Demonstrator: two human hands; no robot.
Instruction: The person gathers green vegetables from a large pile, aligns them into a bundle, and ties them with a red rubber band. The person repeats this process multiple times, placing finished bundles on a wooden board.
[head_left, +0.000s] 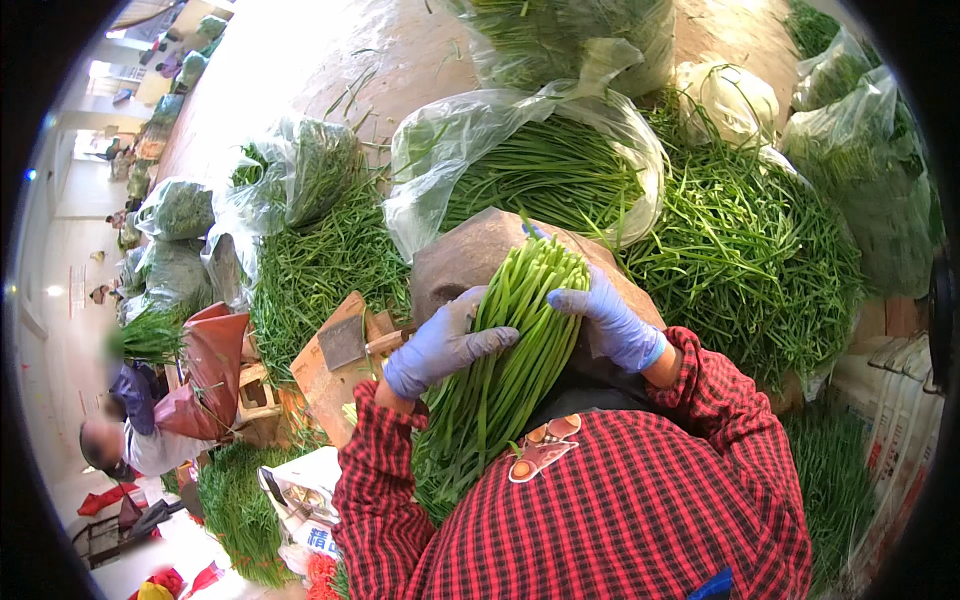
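Observation:
Both my hands, in blue gloves, hold one thick bundle of long green stalks, perhaps garlic chives (517, 330). Its pale cut ends point up and away from me, and the leaves trail toward my left side. My left hand (448, 341) grips the left side, thumb across the front. On the right side, my right hand (606, 315) is pressed with its thumb near the cut ends. Under the bundle a brown sheet (457, 255) covers my lap. A wide-bladed knife (343, 343) with a wooden handle lies on a wooden board (319, 375) to the left.
An open clear plastic bag (427, 150) of stalks stands ahead. Loose green piles lie left (330, 262) and right (750, 255), with filled bags (862, 172) beyond. At far left another person (139, 442) sits beside a reddish-brown sheet (214, 375). A white bag (304, 487) lies near my left elbow.

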